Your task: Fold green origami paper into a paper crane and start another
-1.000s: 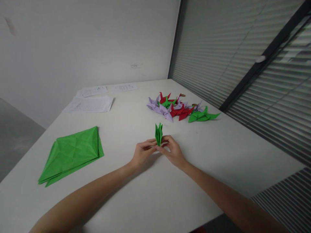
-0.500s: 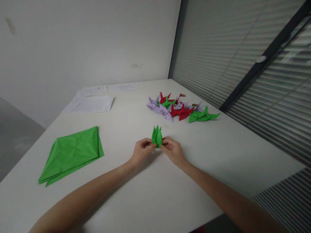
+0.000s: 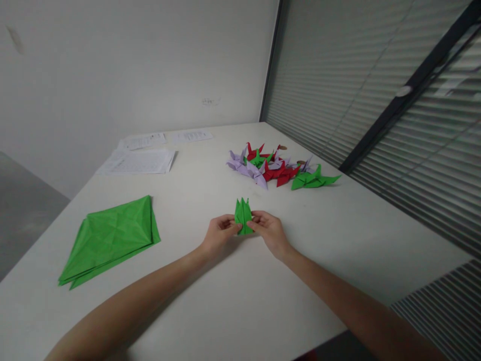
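Observation:
Between my two hands stands a small green folded paper (image 3: 243,215), with several points sticking up and a crease down its middle. My left hand (image 3: 221,228) pinches its left side, thumb in front and fingers curled behind. My right hand (image 3: 269,229) grips the right side, its thumb lying across the front near the lower part. The paper's back is hidden from me. Both hands are close to the surface of the white table (image 3: 233,301).
Several green paper sheets (image 3: 112,230) lie stacked at the left. Folded paper cranes (image 3: 278,170) in purple, red and green cluster at the back right, beside the window blinds (image 3: 319,85). Printed papers (image 3: 143,161) rest at the back left near the wall.
The green folded paper has flattened and turned its creased front towards me, its points closer together. My right thumb has moved inward over its front.

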A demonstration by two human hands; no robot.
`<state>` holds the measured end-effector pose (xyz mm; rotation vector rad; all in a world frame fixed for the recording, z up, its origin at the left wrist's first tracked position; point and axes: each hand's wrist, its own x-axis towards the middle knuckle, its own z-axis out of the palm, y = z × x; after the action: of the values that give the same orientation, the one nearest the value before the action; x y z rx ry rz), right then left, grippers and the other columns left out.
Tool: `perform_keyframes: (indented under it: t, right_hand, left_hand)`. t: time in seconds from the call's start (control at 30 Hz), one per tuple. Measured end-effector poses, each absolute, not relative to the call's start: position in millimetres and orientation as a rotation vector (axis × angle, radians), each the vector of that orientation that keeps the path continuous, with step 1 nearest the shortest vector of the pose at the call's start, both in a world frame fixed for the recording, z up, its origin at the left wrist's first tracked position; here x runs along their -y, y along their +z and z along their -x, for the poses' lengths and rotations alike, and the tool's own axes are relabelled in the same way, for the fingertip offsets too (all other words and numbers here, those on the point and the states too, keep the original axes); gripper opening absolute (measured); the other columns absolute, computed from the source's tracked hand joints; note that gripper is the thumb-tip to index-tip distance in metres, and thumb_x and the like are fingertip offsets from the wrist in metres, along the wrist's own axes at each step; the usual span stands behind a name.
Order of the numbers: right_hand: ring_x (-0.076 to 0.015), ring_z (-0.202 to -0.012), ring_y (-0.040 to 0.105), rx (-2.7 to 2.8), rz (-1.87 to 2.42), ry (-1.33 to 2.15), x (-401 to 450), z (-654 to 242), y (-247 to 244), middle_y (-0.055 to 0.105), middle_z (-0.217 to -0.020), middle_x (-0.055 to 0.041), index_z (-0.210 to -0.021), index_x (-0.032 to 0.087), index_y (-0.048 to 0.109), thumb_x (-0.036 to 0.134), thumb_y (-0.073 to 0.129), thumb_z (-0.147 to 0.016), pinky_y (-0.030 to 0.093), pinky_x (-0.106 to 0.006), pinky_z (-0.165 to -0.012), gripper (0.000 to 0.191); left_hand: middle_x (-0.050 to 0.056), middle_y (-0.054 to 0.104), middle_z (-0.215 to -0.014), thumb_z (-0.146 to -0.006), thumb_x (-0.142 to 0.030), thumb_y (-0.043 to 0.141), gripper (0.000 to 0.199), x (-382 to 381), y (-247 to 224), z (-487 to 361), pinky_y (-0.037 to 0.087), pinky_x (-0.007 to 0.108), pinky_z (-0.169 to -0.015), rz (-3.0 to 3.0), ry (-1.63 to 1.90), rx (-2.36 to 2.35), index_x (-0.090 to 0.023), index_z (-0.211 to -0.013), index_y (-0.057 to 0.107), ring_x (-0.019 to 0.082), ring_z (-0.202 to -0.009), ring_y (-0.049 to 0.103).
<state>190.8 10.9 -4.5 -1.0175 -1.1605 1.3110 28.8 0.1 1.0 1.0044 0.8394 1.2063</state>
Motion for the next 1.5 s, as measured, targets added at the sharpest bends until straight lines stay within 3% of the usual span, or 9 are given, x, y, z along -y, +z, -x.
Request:
perform_keyframes:
  t: [0.13, 0.3, 0.5, 0.63, 0.8, 1.1, 1.23, 1.4, 1.5]
  right_hand:
    - [-0.0142, -0.061, 0.059, 1.171, 1.051, 1.358, -11.5, -192.0, -7.7, 0.065, -0.066, -0.0002, -0.075, 0.018, 0.066, 0.042, 0.083, -0.055, 0.050, -0.030, -0.061, 0.035]
    - [-0.0134, -0.057, 0.058, 1.225, 1.053, 1.322, -10.0, -192.4, -8.8, 0.064, -0.061, 0.0012, -0.066, 0.019, 0.061, 0.046, 0.082, -0.057, 0.049, -0.028, -0.056, 0.036]
    - [-0.0130, -0.056, 0.059, 1.265, 1.054, 1.405, -7.8, -189.4, -7.0, 0.067, -0.065, -0.0008, -0.074, 0.018, 0.065, 0.049, 0.081, -0.058, 0.048, -0.026, -0.053, 0.039]
    - [-0.0109, -0.048, 0.054, 1.336, 1.084, 1.450, -7.9, -189.9, -10.2, 0.062, -0.053, 0.0020, -0.062, 0.018, 0.059, 0.052, 0.081, -0.056, 0.041, -0.024, -0.047, 0.041]
    - [-0.0111, -0.048, 0.053, 1.365, 1.072, 1.462, -7.9, -192.2, -9.5, 0.061, -0.052, 0.0022, -0.059, 0.020, 0.054, 0.054, 0.080, -0.057, 0.039, -0.024, -0.047, 0.043]
    - [-0.0102, -0.047, 0.052, 1.413, 1.039, 1.543, -6.4, -192.6, -8.3, 0.061, -0.053, 0.0021, -0.060, 0.019, 0.051, 0.056, 0.079, -0.058, 0.038, -0.024, -0.047, 0.046]
    - [-0.0096, -0.047, 0.051, 1.424, 1.045, 1.563, -3.3, -189.1, -10.5, 0.058, -0.052, 0.0035, -0.060, 0.019, 0.049, 0.053, 0.080, -0.059, 0.036, -0.023, -0.047, 0.046]
    - [-0.0091, -0.049, 0.049, 1.509, 1.055, 1.568, -0.3, -187.8, -9.9, 0.058, -0.056, 0.0023, -0.068, 0.016, 0.059, 0.056, 0.076, -0.063, 0.035, -0.023, -0.047, 0.044]
    - [-0.0084, -0.047, 0.046, 1.606, 1.107, 1.562, 0.0, -189.1, -11.2, 0.057, -0.053, 0.0011, -0.062, 0.014, 0.059, 0.059, 0.075, -0.063, 0.031, -0.023, -0.045, 0.047]
  left_hand:
    - [0.007, 0.072, -0.080, -0.059, -0.033, 0.086, 0.033, -1.1, -2.5, -29.6, 0.050, 0.028, -0.071, -0.985, 1.168, -0.837, -0.012, -0.079, 0.071, 0.015, -0.070, 0.064]
    - [0.002, 0.068, -0.064, -0.055, -0.034, 0.088, 0.034, -2.9, -5.5, -27.8, 0.047, 0.024, -0.059, -1.007, 1.177, -0.905, -0.011, -0.067, 0.066, 0.011, -0.058, 0.060]
    - [0.001, 0.064, -0.057, -0.052, -0.037, 0.089, 0.037, -4.2, -1.8, -26.0, 0.045, 0.022, -0.053, -1.003, 1.230, -0.938, -0.012, -0.062, 0.064, 0.010, -0.051, 0.056]
    - [0.001, 0.064, -0.057, -0.052, -0.038, 0.089, 0.037, -4.2, -1.0, -26.3, 0.045, 0.023, -0.052, -1.018, 1.253, -0.943, -0.012, -0.061, 0.064, 0.010, -0.051, 0.056]
    - [0.001, 0.063, -0.055, -0.053, -0.038, 0.088, 0.036, -3.8, -2.3, -26.4, 0.044, 0.023, -0.050, -1.030, 1.228, -0.946, -0.012, -0.061, 0.064, 0.010, -0.049, 0.054]
    - [0.005, 0.070, -0.073, -0.062, -0.036, 0.085, 0.031, -4.9, 2.7, -23.0, 0.048, 0.026, -0.062, -1.045, 1.172, -0.880, -0.012, -0.077, 0.073, 0.014, -0.063, 0.061]
    - [0.004, 0.067, -0.064, -0.064, -0.038, 0.084, 0.029, -7.8, -2.1, -20.9, 0.045, 0.025, -0.060, -0.999, 1.231, -0.880, -0.011, -0.066, 0.071, 0.012, -0.059, 0.057]
    - [0.002, 0.065, -0.060, -0.063, -0.039, 0.083, 0.032, -7.8, -3.8, -21.9, 0.044, 0.023, -0.057, -0.984, 1.267, -0.890, -0.011, -0.062, 0.068, 0.010, -0.056, 0.055]
    - [0.002, 0.065, -0.061, -0.064, -0.040, 0.083, 0.033, -3.9, 1.5, -24.1, 0.044, 0.023, -0.056, -1.043, 1.251, -0.887, -0.011, -0.062, 0.067, 0.010, -0.055, 0.055]
